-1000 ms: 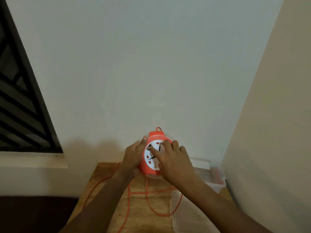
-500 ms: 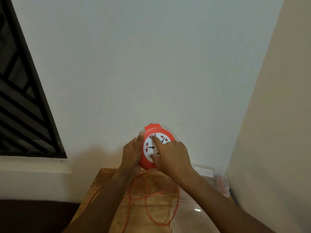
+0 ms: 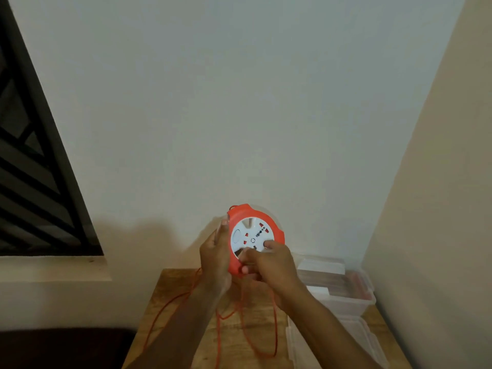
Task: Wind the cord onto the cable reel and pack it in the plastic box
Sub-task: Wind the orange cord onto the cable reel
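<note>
Left hand (image 3: 216,258) grips the orange cable reel (image 3: 253,237) by its rim, held upright above the table (image 3: 170,294); right hand (image 3: 269,265) curls onto its white face. Loose cord (image 3: 275,328) hangs in loops onto the table, and the clear plastic box (image 3: 343,302) sits open just right.

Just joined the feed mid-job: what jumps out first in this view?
The orange cable reel, held up before the pale wall by the left hand and right hand. Below it, loose orange cord loops over the wooden table, with the clear plastic box at right.
</note>
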### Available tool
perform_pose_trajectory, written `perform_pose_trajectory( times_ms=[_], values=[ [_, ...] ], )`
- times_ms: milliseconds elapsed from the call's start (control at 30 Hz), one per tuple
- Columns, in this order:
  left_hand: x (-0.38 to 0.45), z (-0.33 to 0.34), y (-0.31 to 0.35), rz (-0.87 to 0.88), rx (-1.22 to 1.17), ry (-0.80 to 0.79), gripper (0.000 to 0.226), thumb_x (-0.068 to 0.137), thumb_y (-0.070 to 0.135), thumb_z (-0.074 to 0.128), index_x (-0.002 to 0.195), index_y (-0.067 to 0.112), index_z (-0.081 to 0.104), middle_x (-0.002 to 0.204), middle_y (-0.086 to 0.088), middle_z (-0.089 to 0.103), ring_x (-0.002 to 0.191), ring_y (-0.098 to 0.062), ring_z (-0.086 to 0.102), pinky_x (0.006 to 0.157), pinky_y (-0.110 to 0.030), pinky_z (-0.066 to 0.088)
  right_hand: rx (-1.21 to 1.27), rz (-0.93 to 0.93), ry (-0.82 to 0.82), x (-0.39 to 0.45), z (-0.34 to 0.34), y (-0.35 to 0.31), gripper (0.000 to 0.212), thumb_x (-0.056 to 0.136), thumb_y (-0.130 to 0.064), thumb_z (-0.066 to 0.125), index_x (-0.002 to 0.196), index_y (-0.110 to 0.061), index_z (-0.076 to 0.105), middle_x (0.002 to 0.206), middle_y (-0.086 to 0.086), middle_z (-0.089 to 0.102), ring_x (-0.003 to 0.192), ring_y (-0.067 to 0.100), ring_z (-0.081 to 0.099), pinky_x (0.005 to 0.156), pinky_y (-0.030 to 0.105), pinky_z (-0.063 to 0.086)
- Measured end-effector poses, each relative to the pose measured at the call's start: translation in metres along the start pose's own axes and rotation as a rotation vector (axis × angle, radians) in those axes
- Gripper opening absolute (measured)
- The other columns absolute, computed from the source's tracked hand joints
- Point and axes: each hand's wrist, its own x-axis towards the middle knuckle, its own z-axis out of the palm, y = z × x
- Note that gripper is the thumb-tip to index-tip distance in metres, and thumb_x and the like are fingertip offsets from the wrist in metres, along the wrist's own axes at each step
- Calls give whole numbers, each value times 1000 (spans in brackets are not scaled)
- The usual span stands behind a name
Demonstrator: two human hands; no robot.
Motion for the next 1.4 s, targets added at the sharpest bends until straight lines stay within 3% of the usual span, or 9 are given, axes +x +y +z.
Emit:
perform_pose_trajectory(
  times_ms=[100,200,400,600,767,1067,1167,1300,1400],
  values=[
    [11,-6,8,-60,-18,-28,28,95,53,62,77,43,81,81,9,81,72,-14,79,51,-27,60,-605,-481,206,-1,-16,1,25,79,-25,70,104,-23,64,87,-8,70,79,8,66,70,27,56],
    [14,-10,13,-64,59,-98,30,94,57,61,94,32,78,87,8,82,77,-18,80,56,-32,62,-1124,-871,75,3,-27,-13,17,81,-14,66,97,-20,69,122,1,61,101,22,60,68,32,53],
    [10,-6,28,-39,126,-193,40,92,58,60,113,27,74,103,-2,81,92,-28,79,76,-47,66,-1618,-933,-125,3,-34,-41,45,86,-14,66,128,-29,58,153,13,35,125,39,46,91,47,49],
    [4,1,43,-61,200,-261,70,78,67,58,130,21,67,121,-9,75,103,-36,74,92,-60,59,-1782,-1012,-125,-2,-39,-53,56,94,-27,60,142,-43,37,144,20,39,125,41,41,93,48,45],
    [0,10,46,-52,241,-277,64,75,68,60,121,25,70,120,-9,75,104,-37,73,94,-60,59,-1910,-1017,-116,1,-37,-58,65,87,-34,69,144,-36,36,135,21,50,124,40,44,98,50,44],
    [3,14,46,-49,136,-199,51,76,69,62,110,32,72,104,0,81,94,-28,78,81,-51,65,-1500,-913,159,10,-33,-49,65,93,-53,45,149,-26,26,119,10,68,87,30,69,75,39,55],
    [0,20,46,-18,110,-145,48,76,70,62,104,33,74,96,6,82,88,-21,79,72,-42,66,-1157,-683,233,9,-27,-44,69,92,-55,45,150,-24,25,123,7,66,97,27,67,78,37,54],
    [-2,26,43,-11,66,-108,46,87,64,64,113,28,74,102,4,81,91,-21,79,69,-39,66,-350,-205,12,6,-15,-41,89,87,-45,64,154,-24,9,151,1,40,127,25,49,95,38,51],
    [-2,25,43,-22,32,-111,46,92,59,62,121,25,71,103,1,81,91,-22,79,62,-37,64,-271,-173,-10,5,-13,-40,93,84,-39,70,153,-24,10,147,0,41,121,22,52,80,28,57]
  ],
)
